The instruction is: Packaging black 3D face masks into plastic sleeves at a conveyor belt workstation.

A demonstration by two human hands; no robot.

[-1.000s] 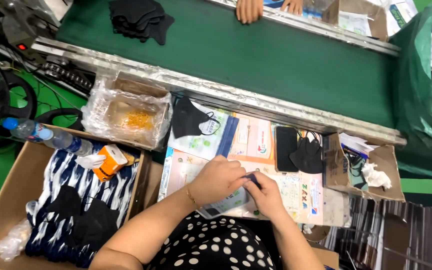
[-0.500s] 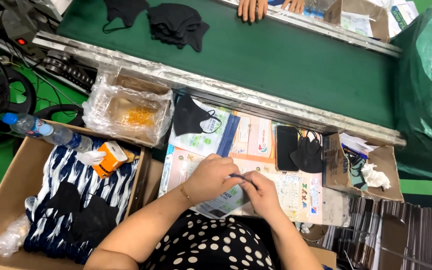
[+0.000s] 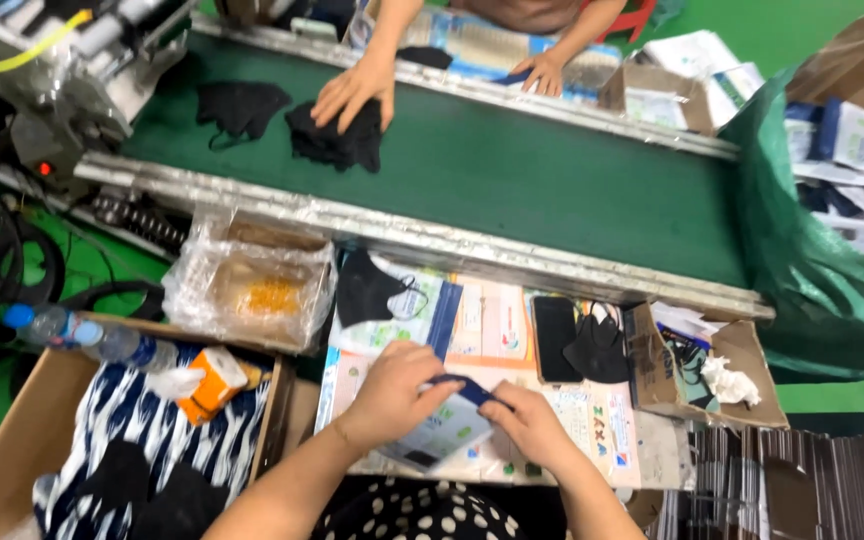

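A flat pouch sits pinched between left hand and right hand.

Green belt, black masks, blue-white pouch

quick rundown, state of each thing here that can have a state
left hand: pressing on the flat pouch
right hand: gripping the pouch's dark top edge
flat pouch: lying on the table, held by both hands
black mask: lying loose on a printed packet
phone: face up, screen dark
cardboard box: open
water bottle: on its side, capped
co-worker's hand: resting on black masks on the belt
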